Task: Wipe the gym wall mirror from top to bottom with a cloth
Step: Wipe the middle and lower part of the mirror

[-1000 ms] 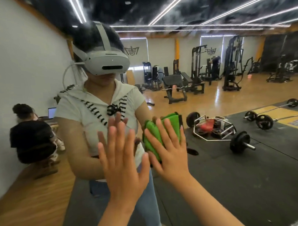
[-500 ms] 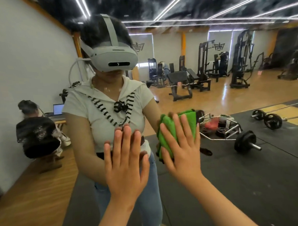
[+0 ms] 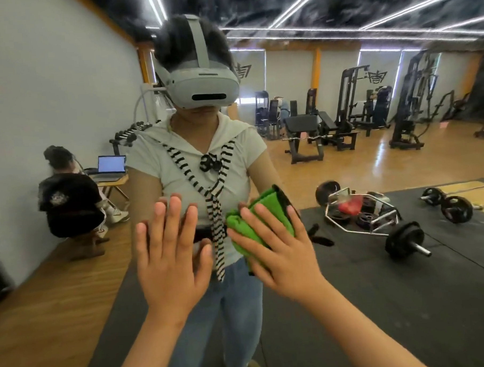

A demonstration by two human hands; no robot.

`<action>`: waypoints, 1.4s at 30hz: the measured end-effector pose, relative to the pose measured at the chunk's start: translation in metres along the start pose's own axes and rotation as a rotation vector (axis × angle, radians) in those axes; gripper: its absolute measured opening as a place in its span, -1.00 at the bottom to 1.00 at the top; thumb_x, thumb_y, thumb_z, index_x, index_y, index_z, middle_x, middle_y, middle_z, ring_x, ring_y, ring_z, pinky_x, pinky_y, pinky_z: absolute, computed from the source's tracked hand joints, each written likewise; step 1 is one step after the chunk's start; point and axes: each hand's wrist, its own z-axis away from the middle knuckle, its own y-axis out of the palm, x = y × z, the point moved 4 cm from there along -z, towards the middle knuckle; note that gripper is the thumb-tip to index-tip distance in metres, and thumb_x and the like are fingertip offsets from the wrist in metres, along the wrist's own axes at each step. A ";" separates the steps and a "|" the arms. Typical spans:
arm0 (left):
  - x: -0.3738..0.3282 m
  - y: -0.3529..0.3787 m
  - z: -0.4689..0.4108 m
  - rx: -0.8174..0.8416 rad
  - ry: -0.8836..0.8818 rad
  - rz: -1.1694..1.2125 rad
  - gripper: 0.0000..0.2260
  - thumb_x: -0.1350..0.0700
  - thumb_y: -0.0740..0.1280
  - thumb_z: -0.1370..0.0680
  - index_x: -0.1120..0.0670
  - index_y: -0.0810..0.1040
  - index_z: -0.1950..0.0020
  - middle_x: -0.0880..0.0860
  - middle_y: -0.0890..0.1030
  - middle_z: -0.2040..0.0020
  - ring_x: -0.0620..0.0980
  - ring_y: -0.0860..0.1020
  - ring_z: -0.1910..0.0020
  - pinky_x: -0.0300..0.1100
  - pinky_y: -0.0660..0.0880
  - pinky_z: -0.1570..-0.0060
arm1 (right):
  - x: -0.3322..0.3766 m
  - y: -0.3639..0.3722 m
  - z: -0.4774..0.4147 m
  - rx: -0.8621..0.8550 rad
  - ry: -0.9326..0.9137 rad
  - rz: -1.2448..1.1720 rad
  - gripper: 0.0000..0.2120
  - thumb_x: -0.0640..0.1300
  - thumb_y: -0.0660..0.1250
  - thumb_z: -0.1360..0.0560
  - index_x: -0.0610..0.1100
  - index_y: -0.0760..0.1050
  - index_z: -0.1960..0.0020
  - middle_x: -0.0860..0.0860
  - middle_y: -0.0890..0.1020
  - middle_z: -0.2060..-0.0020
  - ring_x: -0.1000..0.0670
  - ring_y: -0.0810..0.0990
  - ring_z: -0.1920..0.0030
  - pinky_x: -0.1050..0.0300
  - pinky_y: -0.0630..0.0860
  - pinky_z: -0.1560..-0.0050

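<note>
Both hands are up on the mirror (image 3: 50, 80) right now. The left hand (image 3: 172, 258) lies flat on the glass, palm forward, with its fingers (image 3: 175, 214) straight and fanned wide, holding nothing. Just to its right, the right hand (image 3: 282, 253) presses the cloth (image 3: 273, 202) against the glass. Those fingers (image 3: 273, 220) are straight and spread too, laid over the cloth rather than curled round it. The thumb reaches across the cloth's lower left edge.

The cloth is bright green, folded and bunched. It pokes out above the fingertips and to the left of the palm, with a dark edge along its upper right side. It sits about mid-height in the view, level with the reflected person's waist. The two hands are close together but apart.

In the glass, the reflected person stands square on, wearing a grey headset (image 3: 203, 88), a white top and jeans. Far left in the reflection, a seated person (image 3: 69, 196) in black is beside a tabletop carrying an open laptop (image 3: 111, 164). To the right, a hex bar (image 3: 361, 214) loaded with plates lies on a dark mat (image 3: 407, 301), and a barbell (image 3: 455, 207) lies further right. Weight machines (image 3: 351, 109) line the far wall on a wooden floor, under bright strip lights on a dark ceiling.
</note>
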 end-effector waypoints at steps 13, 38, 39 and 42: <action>-0.001 -0.002 0.000 0.025 -0.022 -0.014 -0.37 -0.06 0.16 -0.63 0.06 0.02 -0.65 0.03 -0.04 -0.66 0.05 -0.03 -0.63 0.09 -0.05 -0.58 | -0.001 -0.002 -0.001 -0.097 0.393 -0.106 -0.42 -0.01 0.16 -0.57 0.03 0.12 -0.56 0.04 -0.06 -0.61 -0.06 -0.06 -0.60 -0.23 -0.14 -0.54; 0.000 -0.003 -0.001 0.040 -0.020 0.019 -0.49 -0.05 0.08 -0.68 0.16 0.20 -0.57 0.06 -0.05 -0.66 0.05 -0.03 -0.63 0.04 -0.10 -0.59 | -0.085 -0.037 0.007 -0.152 0.732 -0.142 -0.43 0.07 0.11 -0.62 0.01 0.08 -0.59 -0.01 0.03 -0.59 -0.01 -0.11 -0.60 -0.13 -0.11 -0.56; 0.001 -0.002 -0.001 0.038 -0.018 0.019 -0.49 -0.05 0.08 -0.68 0.16 0.20 -0.57 0.06 -0.05 -0.66 0.05 -0.03 -0.63 0.04 -0.10 -0.59 | -0.080 -0.034 0.004 -0.208 0.817 -0.160 -0.41 0.08 0.11 -0.61 -0.03 0.08 -0.59 -0.05 0.02 -0.60 -0.01 -0.14 -0.60 -0.16 -0.12 -0.56; 0.002 -0.002 -0.001 0.026 -0.012 0.028 -0.49 -0.05 0.09 -0.67 0.16 0.19 -0.57 0.06 -0.05 -0.66 0.05 -0.03 -0.63 0.04 -0.08 -0.59 | -0.042 -0.018 -0.008 -0.211 0.778 -0.154 -0.37 0.11 0.14 -0.59 -0.03 0.06 -0.59 -0.09 0.01 -0.59 -0.07 -0.16 -0.60 -0.25 -0.12 -0.54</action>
